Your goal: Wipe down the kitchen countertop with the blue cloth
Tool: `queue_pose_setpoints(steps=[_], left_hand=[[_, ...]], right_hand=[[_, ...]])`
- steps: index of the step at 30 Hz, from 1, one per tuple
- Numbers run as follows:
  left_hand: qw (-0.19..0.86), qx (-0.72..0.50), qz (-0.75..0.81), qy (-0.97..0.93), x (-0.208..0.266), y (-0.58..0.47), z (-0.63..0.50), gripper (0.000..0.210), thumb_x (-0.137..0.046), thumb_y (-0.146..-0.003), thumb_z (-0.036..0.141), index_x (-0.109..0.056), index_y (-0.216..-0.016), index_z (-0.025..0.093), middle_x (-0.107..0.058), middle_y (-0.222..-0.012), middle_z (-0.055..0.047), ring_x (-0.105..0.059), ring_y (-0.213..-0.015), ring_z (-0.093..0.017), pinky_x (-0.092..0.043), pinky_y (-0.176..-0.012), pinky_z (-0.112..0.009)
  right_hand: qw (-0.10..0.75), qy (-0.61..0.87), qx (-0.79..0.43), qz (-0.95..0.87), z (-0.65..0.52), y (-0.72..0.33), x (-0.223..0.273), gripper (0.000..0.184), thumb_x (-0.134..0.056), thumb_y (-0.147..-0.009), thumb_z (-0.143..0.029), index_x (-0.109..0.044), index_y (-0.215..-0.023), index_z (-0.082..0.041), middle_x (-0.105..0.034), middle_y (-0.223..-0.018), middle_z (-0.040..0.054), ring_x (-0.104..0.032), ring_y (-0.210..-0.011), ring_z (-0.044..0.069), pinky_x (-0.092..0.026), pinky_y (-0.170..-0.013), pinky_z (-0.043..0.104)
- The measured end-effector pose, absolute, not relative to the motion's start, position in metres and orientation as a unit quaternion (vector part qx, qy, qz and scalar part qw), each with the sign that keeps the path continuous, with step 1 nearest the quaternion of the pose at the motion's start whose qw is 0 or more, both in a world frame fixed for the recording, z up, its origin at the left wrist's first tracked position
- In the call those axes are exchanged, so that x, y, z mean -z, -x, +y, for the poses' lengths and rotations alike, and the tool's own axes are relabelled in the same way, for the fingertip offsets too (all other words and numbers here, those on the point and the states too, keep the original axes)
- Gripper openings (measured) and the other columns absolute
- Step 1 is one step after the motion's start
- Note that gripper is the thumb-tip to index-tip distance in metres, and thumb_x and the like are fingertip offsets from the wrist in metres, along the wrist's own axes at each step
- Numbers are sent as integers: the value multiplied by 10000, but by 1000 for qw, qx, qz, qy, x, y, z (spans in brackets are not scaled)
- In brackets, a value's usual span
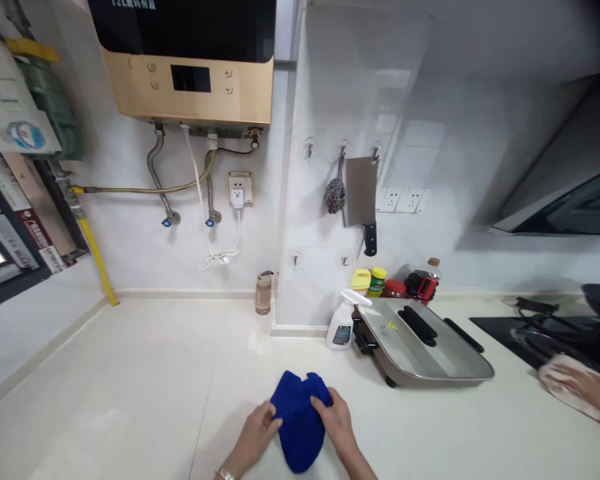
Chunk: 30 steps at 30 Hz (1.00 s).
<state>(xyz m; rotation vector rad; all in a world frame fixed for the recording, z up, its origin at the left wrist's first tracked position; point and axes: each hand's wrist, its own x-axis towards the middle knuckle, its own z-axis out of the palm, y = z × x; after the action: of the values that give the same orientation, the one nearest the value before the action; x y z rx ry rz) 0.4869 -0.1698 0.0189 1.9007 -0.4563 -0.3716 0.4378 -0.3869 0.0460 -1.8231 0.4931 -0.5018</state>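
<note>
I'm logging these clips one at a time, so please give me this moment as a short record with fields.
Left hand: fingers pinching the blue cloth at its left edge
Right hand: fingers gripping the same cloth's right side
Surface: pale counter
Beyond the hands: white spray bottle beside a lidded pan
On the wall: cleaver, handle down, and metal scrubber
Far right: another person's hand on a pink cloth
</note>
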Motion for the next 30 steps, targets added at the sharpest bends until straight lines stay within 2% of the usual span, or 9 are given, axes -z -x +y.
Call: queue_pose_setpoints(steps=[3,8,12,15,18,21,24,26,30], left_hand=[[595,98,-201,-772,-59,-500,-160,395,-529,-858,613,-491,-852,220,-634,-1033,-70,-580,-952,-200,-470,-864,-313],[617,28,-159,-771,-114,-518,-143,400,-466,-895,627,-443,-904,228,-448,-665,63,-456,-635,-128,-392,-649,-260],[624,-43,-129,-770,-140,-517,-135,403,-464,-899,615,-463,-997,224,-400,-630,84,-402,-549,-109,-334,-553,-237],[604,-102,-121,-781,-152,-522,-130,397,-486,-902,597,-511,-1023,220,-463,-665,65,-445,-550,-108,-362,-540,-231],[556,-133,-113,-812,-148,-542,-122,403,-452,-921,588,-548,-1058,221,-602,-784,13,-587,-694,-145,-478,-667,-256],[500,-122,-93,-852,-124,-564,-111,434,-427,-921,562,-571,-1122,205,-683,-999,-77,-655,-985,-230,-522,-896,-371],[466,-102,-93,-874,-92,-569,-112,525,-431,-905,503,-542,-1258,130,-622,-1264,-186,-563,-1238,-309,-426,-1088,-520],[450,-77,-121,-882,-71,-557,-127,561,-392,-918,458,-518,-1325,93,-571,-1359,-216,-514,-1308,-322,-378,-1137,-559],[422,-19,-228,-877,-35,-516,-184,564,-497,-896,438,-533,-1386,160,-507,-1471,-163,-412,-1410,-317,-268,-1219,-577]], right_hand=[[581,766,194,193,-394,-440,-78,447,-699,-653,-636,-628,-729,-201,-644,-664,10,-581,-651,196,-493,-629,308],[619,758,152,135,-388,-445,-114,452,-650,-745,-654,-526,-706,-221,-534,-656,-36,-485,-645,147,-421,-610,271],[569,797,168,115,-370,-447,-126,476,-602,-793,-667,-408,-671,-249,-408,-597,-71,-384,-589,126,-346,-560,263],[511,830,194,115,-356,-450,-130,473,-559,-822,-681,-402,-683,-257,-382,-579,-79,-367,-567,127,-340,-558,269],[472,848,205,132,-351,-459,-125,460,-513,-835,-703,-460,-729,-258,-433,-595,-69,-421,-564,140,-374,-571,280],[453,856,202,146,-359,-468,-103,485,-445,-860,-696,-556,-942,-231,-587,-758,-11,-517,-582,160,-447,-623,314],[420,871,210,142,-377,-463,-64,577,-377,-892,-638,-514,-1222,-185,-637,-1087,106,-611,-683,187,-513,-727,368],[376,888,220,148,-391,-449,-33,580,-366,-896,-601,-497,-1274,-181,-595,-1234,157,-655,-861,241,-532,-772,399],[259,925,238,141,-414,-406,29,513,-342,-901,-512,-579,-1220,-189,-603,-1237,184,-603,-1138,334,-490,-963,508]])
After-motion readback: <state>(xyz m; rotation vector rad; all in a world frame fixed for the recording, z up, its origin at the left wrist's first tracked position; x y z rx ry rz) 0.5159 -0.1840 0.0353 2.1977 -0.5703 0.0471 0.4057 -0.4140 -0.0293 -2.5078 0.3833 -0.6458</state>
